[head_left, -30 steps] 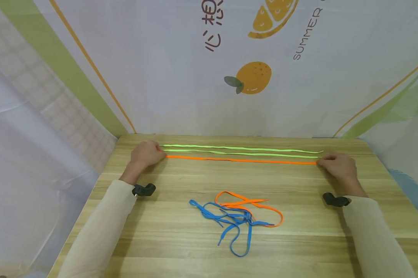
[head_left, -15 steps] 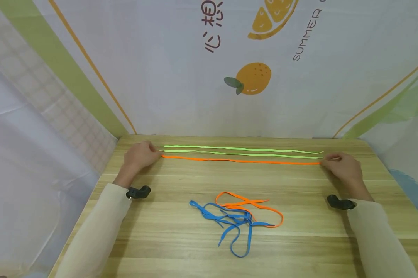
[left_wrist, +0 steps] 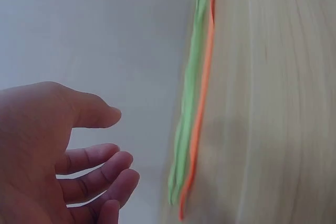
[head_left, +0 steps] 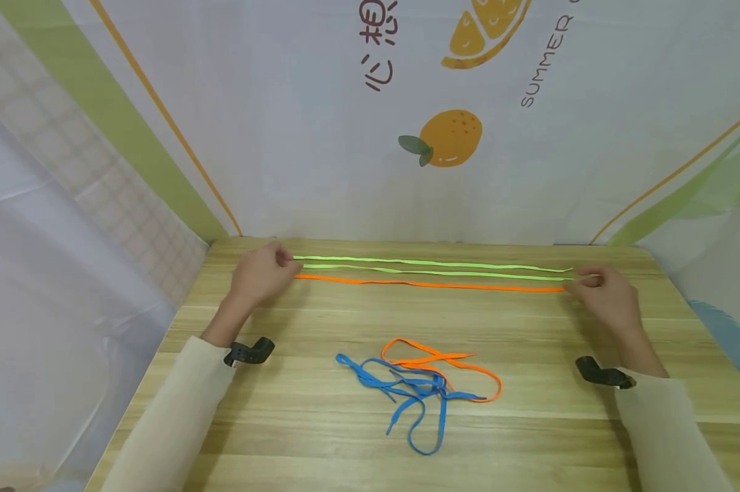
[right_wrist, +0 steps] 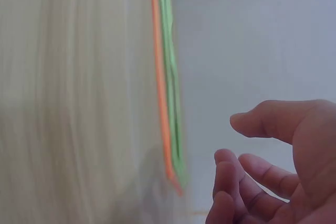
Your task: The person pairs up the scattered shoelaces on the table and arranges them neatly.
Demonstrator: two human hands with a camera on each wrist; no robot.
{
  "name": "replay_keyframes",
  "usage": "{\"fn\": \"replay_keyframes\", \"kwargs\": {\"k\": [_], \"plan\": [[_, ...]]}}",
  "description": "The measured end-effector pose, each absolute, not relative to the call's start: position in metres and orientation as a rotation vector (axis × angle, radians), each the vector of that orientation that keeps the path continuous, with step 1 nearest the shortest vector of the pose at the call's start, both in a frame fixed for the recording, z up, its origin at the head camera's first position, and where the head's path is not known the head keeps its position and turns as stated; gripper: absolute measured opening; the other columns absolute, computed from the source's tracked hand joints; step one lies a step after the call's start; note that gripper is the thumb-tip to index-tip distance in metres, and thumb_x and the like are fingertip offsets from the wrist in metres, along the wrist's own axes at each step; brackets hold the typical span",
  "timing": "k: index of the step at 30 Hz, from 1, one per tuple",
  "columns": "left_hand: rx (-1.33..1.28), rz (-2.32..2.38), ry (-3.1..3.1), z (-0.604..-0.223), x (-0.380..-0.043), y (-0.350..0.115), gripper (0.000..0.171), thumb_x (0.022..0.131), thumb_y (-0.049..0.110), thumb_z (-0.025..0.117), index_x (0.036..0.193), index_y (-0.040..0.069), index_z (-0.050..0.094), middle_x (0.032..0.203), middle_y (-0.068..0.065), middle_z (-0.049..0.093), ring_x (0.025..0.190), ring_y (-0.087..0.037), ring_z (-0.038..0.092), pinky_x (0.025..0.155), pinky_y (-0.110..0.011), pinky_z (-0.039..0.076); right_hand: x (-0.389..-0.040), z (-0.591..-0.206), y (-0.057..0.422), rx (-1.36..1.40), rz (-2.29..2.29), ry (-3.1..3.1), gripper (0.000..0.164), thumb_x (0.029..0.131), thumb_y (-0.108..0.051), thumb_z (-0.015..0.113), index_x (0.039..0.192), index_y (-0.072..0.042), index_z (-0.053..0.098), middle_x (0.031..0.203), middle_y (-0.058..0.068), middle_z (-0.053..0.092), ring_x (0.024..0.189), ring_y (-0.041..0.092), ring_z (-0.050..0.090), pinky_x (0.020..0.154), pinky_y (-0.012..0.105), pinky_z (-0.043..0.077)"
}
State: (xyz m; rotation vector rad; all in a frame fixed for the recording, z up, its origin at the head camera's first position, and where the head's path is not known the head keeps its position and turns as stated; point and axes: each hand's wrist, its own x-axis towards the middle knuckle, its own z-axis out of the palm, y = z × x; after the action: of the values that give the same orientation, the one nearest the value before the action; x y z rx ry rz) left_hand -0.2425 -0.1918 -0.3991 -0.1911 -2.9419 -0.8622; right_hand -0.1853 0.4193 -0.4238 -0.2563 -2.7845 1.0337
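Along the far side of the table, an orange shoelace (head_left: 431, 285) lies stretched nearly straight, in front of two light green shoelaces (head_left: 400, 262). My left hand (head_left: 259, 275) hovers over their left ends. In the left wrist view its thumb and loosely bent fingers (left_wrist: 100, 179) stand apart with nothing between them. At the right ends hovers my right hand (head_left: 608, 298), also holding nothing; the right wrist view shows a gap between thumb and fingers (right_wrist: 226, 182). Nearer the middle, blue shoelaces (head_left: 441, 417) lie in a loose tangle with another orange shoelace (head_left: 491, 374).
The wooden tabletop (head_left: 320, 451) meets a white curtain (head_left: 296, 137) with printed fruit behind the straight laces. More curtain hangs at the left and right sides. A black camera mount sits on each wrist.
Both hands have let go of the straight orange lace and lifted off it. The left hand moved outward, then back to the right. The tangled laces have not moved.
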Motion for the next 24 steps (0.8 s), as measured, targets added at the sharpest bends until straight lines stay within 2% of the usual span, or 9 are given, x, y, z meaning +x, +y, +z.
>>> {"fn": "replay_keyframes", "kwargs": {"k": [3, 6, 14, 21, 24], "plan": [[-0.245, -0.904, -2.898, -0.395, -0.237, -0.178, 0.033, 0.101, 0.035, 0.071, 0.113, 0.004, 0.073, 0.102, -0.010, 0.077, 0.091, -0.031, 0.071, 0.074, -0.042, 0.054, -0.182, -0.417, 0.404, -0.187, 1.045, -2.796, 0.052, 0.104, -0.032, 0.073, 0.140, 0.005, 0.063, 0.116, 0.023, 0.073, 0.080, -0.003, 0.058, 0.066, 0.021, 0.050], [-0.309, -0.969, -2.869, -0.393, -0.232, -0.165, 0.030, 0.102, 0.033, 0.071, 0.111, 0.005, 0.074, 0.100, -0.007, 0.075, 0.088, -0.028, 0.071, 0.071, -0.039, 0.052, -0.179, -0.410, 0.388, -0.099, 1.051, -2.813, 0.048, 0.104, -0.030, 0.074, 0.138, 0.003, 0.066, 0.116, 0.022, 0.073, 0.086, 0.002, 0.059, 0.068, 0.022, 0.051], [-0.511, -1.100, -2.845, -0.390, -0.215, -0.126, 0.023, 0.100, 0.028, 0.075, 0.110, 0.007, 0.075, 0.096, 0.000, 0.075, 0.088, -0.022, 0.074, 0.074, -0.039, 0.055, -0.172, -0.404, 0.341, 0.260, 1.055, -2.906, 0.031, 0.101, -0.022, 0.080, 0.125, -0.002, 0.076, 0.103, 0.008, 0.076, 0.086, 0.018, 0.069, 0.071, 0.030, 0.054], [-0.746, -1.001, -2.903, -0.395, -0.199, -0.083, 0.015, 0.100, 0.028, 0.077, 0.103, 0.013, 0.077, 0.090, 0.007, 0.073, 0.080, -0.011, 0.069, 0.072, -0.034, 0.055, -0.164, -0.412, 0.310, 0.536, 1.049, -2.962, 0.012, 0.096, -0.010, 0.079, 0.108, -0.009, 0.080, 0.093, -0.005, 0.073, 0.083, 0.015, 0.067, 0.075, 0.031, 0.054], [-0.868, -0.956, -2.922, -0.399, -0.193, -0.064, 0.012, 0.100, 0.025, 0.079, 0.101, 0.013, 0.078, 0.090, 0.007, 0.073, 0.076, -0.009, 0.066, 0.068, -0.030, 0.055, -0.160, -0.418, 0.302, 0.619, 1.031, -2.986, 0.010, 0.094, -0.006, 0.080, 0.102, -0.012, 0.080, 0.090, -0.008, 0.072, 0.082, 0.013, 0.066, 0.075, 0.031, 0.055]]}}
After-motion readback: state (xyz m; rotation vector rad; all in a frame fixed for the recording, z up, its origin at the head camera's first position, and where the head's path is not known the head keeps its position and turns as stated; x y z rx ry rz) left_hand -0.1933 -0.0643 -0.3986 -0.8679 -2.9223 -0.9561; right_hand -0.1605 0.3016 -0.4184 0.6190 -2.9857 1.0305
